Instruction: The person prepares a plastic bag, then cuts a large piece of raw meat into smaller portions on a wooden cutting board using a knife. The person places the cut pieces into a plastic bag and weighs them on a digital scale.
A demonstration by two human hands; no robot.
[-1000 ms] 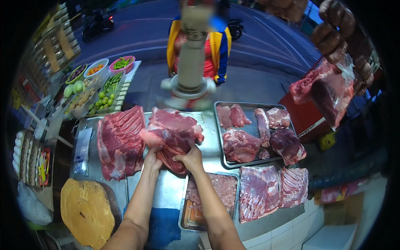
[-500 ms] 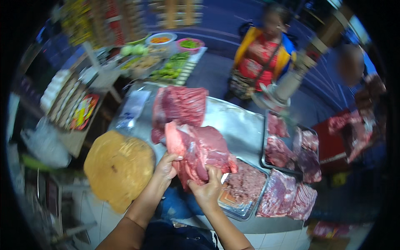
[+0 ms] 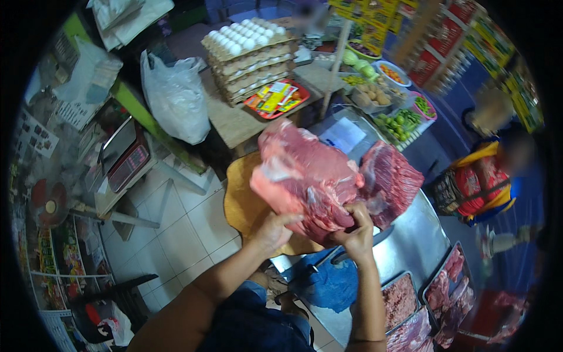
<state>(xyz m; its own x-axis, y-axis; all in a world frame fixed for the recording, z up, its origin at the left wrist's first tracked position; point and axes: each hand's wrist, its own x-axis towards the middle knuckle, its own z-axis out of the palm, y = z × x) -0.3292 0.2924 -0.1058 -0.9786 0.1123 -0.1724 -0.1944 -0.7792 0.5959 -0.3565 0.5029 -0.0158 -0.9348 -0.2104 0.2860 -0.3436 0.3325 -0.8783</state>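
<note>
My left hand (image 3: 274, 232) grips the lower left edge of a large piece of raw meat (image 3: 308, 170), pink with pale fat, held up over a round yellow chopping board (image 3: 240, 193). My right hand (image 3: 355, 234) has its fingers hooked into the meat's lower right end. A slab of ribbed red meat (image 3: 393, 176) lies on the steel table (image 3: 422, 229) just to the right. Below my right hand, a blue cloth (image 3: 328, 284) rests at the table's edge, with a metal tool (image 3: 316, 264), perhaps a knife, on it.
Egg trays (image 3: 246, 53) and vegetables (image 3: 393, 126) stand at the back. A scale (image 3: 126, 161), a hanging plastic bag (image 3: 173, 100) and a fan (image 3: 50, 202) are at left. A person (image 3: 475, 182) stands across the table. Meat trays (image 3: 399, 299) sit at lower right.
My view has swung left. Both hands have lifted the meat from the steel table and carried it leftward over the chopping board, keeping their grip.
</note>
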